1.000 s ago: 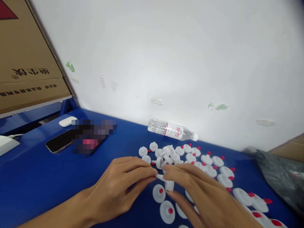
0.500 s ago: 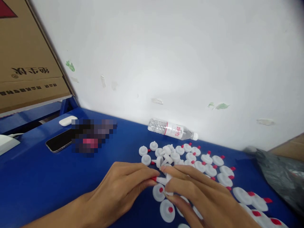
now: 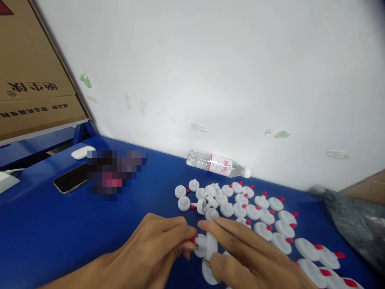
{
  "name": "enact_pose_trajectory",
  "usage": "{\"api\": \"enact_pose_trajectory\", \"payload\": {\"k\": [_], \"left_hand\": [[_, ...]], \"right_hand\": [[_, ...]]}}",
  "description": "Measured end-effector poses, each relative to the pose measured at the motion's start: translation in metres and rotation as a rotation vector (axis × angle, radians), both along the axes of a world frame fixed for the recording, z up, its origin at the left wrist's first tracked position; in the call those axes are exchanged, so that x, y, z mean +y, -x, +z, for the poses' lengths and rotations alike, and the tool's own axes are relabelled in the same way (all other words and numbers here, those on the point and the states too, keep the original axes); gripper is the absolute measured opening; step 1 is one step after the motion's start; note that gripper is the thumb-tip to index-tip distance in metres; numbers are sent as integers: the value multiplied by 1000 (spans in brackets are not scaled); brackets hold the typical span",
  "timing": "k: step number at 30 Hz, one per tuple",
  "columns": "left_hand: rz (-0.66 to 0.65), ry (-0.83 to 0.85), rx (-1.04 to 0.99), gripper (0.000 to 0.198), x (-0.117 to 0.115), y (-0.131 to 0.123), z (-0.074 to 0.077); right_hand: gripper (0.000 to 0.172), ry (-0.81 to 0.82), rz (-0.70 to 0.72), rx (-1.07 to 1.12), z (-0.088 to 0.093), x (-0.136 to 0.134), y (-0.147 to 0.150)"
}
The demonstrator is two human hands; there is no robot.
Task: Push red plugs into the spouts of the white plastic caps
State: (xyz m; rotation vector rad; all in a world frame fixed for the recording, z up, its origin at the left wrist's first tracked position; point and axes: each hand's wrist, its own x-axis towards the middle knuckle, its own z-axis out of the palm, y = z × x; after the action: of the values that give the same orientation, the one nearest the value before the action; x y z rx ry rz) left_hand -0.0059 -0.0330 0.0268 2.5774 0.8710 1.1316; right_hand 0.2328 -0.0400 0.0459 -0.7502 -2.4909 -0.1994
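My left hand [image 3: 156, 249] and my right hand [image 3: 240, 257] meet low in the middle of the blue table [image 3: 45, 233]. Together they pinch one small white plastic cap with a red tip [image 3: 207, 243]: the left fingertips close on its red end, the right thumb and forefinger grip its white disc. Several more white caps with red tips [image 3: 258, 212] lie scattered on the table just beyond and to the right of my hands.
A clear water bottle [image 3: 218, 165] lies on its side against the white wall. A dark phone [image 3: 67, 180] and a white earbud case [image 3: 82, 152] sit at left. A cardboard box [image 3: 33, 80] stands far left, a grey plastic bag [image 3: 355, 224] at right.
Both hands have drawn back toward me with the cap between them. The left fingertips now close on its red end, and caps that the hands covered show again.
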Motion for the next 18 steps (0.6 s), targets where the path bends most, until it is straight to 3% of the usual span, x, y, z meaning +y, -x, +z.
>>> {"api": "enact_pose_trajectory", "payload": {"k": [8,12,15,18], "left_hand": [[18,-94,-53,14,5,5,10],[20,-102,181,10,16,8,5],[39,-16,365,19,22,10,-3],[42,28,425,19,22,11,-6]], "right_hand": [[21,34,-55,22,1,14,-1],[22,32,-270,-33,4,30,-22],[17,43,-307,-107,-4,41,-36],[19,94,-303,-164,-14,46,-41]]}}
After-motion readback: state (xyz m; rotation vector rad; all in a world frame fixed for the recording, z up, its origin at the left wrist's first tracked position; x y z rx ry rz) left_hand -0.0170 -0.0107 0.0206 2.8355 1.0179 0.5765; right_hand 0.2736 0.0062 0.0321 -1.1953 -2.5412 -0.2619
